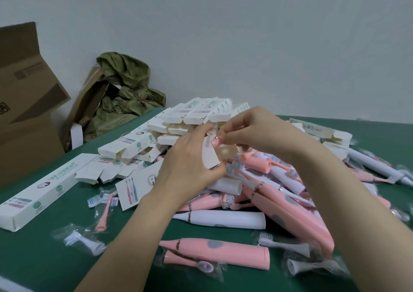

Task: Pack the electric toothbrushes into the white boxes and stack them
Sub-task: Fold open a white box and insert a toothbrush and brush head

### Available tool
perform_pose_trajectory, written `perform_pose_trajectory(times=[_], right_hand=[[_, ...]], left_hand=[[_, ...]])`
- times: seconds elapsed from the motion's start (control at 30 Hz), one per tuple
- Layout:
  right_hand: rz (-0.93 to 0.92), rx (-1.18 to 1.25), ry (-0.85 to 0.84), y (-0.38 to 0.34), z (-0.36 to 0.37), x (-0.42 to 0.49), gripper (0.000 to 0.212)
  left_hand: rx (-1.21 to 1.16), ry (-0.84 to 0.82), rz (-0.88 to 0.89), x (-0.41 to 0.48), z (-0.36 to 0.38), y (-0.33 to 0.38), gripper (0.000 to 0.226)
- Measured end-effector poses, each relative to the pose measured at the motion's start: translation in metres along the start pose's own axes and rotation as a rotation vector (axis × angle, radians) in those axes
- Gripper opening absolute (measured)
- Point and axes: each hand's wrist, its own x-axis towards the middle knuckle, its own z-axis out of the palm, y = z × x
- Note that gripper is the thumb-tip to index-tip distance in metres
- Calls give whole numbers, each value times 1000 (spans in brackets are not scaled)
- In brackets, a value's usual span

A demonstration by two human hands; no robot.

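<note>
1. Head view: the left hand [190, 160] curls its fingers and thumb round a narrow white cardboard box [210, 156], held raised above the heap.
2. The right hand [259, 133] pinches a pale pink toothbrush piece in clear plastic wrap [218, 141] between thumb and fingertips, right at the top end of that box; blur hides whether it is inside.
3. Under both hands lies a heap of pink and white electric toothbrush handles [279, 180], smooth tapered cylinders, some with a round grey button.
4. A pile of white boxes with open end flaps [178, 122] sits behind the hands, and one long white printed box [40, 193] lies at the left.
5. Loose brush heads in clear bags [85, 242] lie on the green table [44, 258].
6. Brown cardboard cartons [26, 90] and a crumpled olive-green bag [127, 86] stand by the wall.
</note>
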Motion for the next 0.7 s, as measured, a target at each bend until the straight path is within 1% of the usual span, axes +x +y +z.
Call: perform_pose_trajectory(times=[0.07, 0.1, 0.2, 0.27, 0.33, 0.43, 0.47, 0.57, 0.6, 0.63, 0.7], right_hand=[[11, -51, -37, -1, -4, -2, 5], [4, -79, -21, -1, -5, -2, 8], [-87, -65, 112, -2, -1, -1, 16], [-135, -28, 162, -3, 4, 0, 16], [-144, -77, 155, -5, 10, 0, 14], [-93, -128, 133, -6, 10, -1, 10], [-68, -76, 120, -6, 9, -1, 9], [-1, 244, 85, -8, 5, -5, 8], [7, 264, 108, -8, 5, -5, 7], [-2, 172, 149, -6, 7, -4, 6], [-50, -141, 221, -6, 13, -1, 6]], left_hand=[[4, -8, 7, 0, 0, -1, 61], [2, -9, 6, 0, 0, -1, 61], [-16, -15, -11, 1, -1, -1, 64], [-24, -27, -23, 1, -1, 0, 66], [-25, -40, -12, 0, -1, 1, 66], [-21, -70, 10, -1, -1, 5, 67], [-19, -60, 11, -1, -1, 6, 66], [-22, -3, -1, 1, -2, 4, 64], [-22, 4, -3, 1, -2, 3, 65], [-20, -2, -4, 1, -1, 4, 66], [-16, -34, 0, 0, 1, 6, 68]])
